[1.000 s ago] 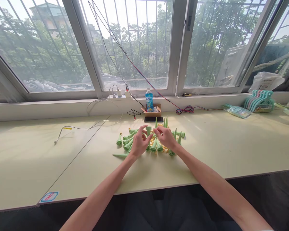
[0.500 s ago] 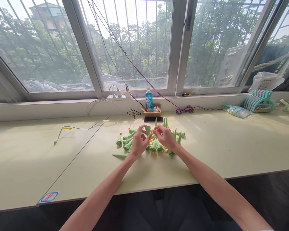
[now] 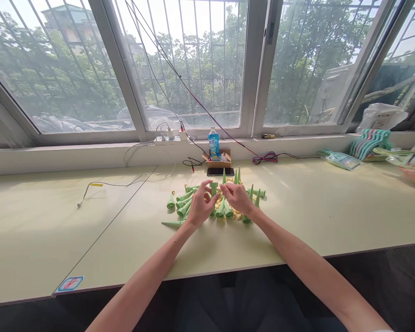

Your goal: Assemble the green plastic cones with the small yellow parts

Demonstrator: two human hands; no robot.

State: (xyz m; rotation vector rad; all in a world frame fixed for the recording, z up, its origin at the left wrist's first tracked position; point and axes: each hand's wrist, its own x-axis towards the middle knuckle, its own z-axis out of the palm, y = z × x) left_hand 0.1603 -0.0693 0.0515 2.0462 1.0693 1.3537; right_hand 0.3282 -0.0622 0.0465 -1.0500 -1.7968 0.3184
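Left hand (image 3: 201, 205), centre of frame: thumb and fingers curved closely round one green plastic spike (image 3: 213, 189), wide end up. Right hand (image 3: 238, 196), just right of it: fingertips pinched together, contents indiscernible. Around both: further green spikes (image 3: 184, 210), small yellow pieces (image 3: 237, 215). Upper centre: blue bottle (image 3: 213, 145).

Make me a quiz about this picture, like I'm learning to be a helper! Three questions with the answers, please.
1. True or false: the left hand is holding a green piece.

2. What stands at the cardboard box?
A) a red apple
B) a blue bottle
C) a teapot

3. Fill the gap: the small pieces among the green cones on the table are ____ in colour.

Key: 1. True. 2. B. 3. Yellow.
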